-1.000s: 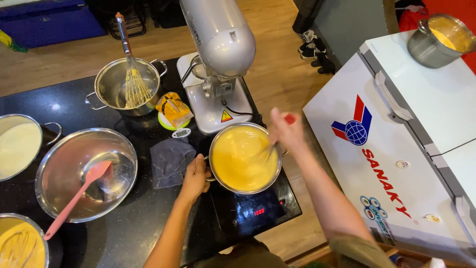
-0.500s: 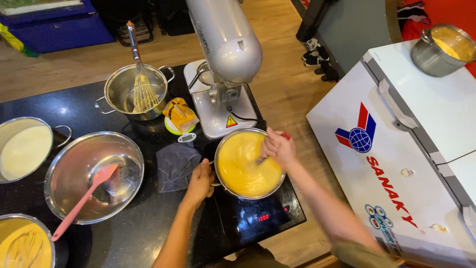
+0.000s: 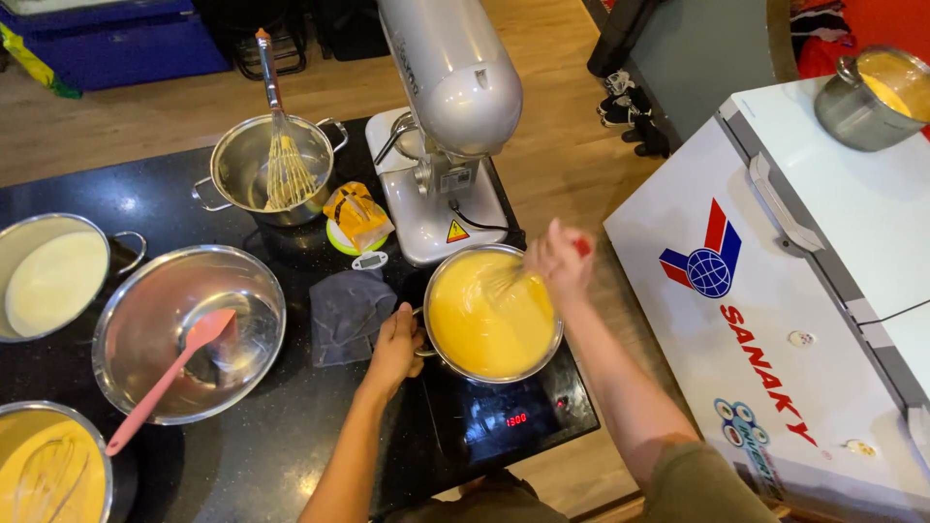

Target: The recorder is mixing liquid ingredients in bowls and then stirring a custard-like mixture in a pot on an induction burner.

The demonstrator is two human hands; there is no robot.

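The pot of yellow batter [image 3: 489, 315] is taken as landmark; it is set on the black induction cooker [image 3: 504, 416], whose red display is lit at the near side of the pot. The pot's left handle is gripped by the left hand [image 3: 395, 341], fingers wrapped closed around it at the rim. A whisk [image 3: 509, 281] is held by the right hand [image 3: 557, 260], fingers closed on its red-tipped handle, over the pot's far right rim; the wires are dipped in the batter and blurred. Nearest the camera and far left of the pot, a pan of yellow mix [image 3: 44, 470] is cut by the frame edge. Left of the pot, a grey cloth [image 3: 347, 315] is laid on the black worktop [image 3: 242, 465], and beyond it a wide steel bowl [image 3: 145, 358] is seen with a pink spatula [image 3: 170, 378] leaned inside. Further left, a pot of white cream [image 3: 53, 281] is placed. Just behind the landmark pot, a silver stand mixer [image 3: 450, 107] is stood; beside its base a small scale with a yellow packet [image 3: 356, 218] is seen. Behind left, a steel pot with a second whisk [image 3: 276, 160] upright in it is placed. Right of the landmark pot, a white chest freezer [image 3: 823, 291] is stood, with a metal pot [image 3: 862, 102] on its far corner.
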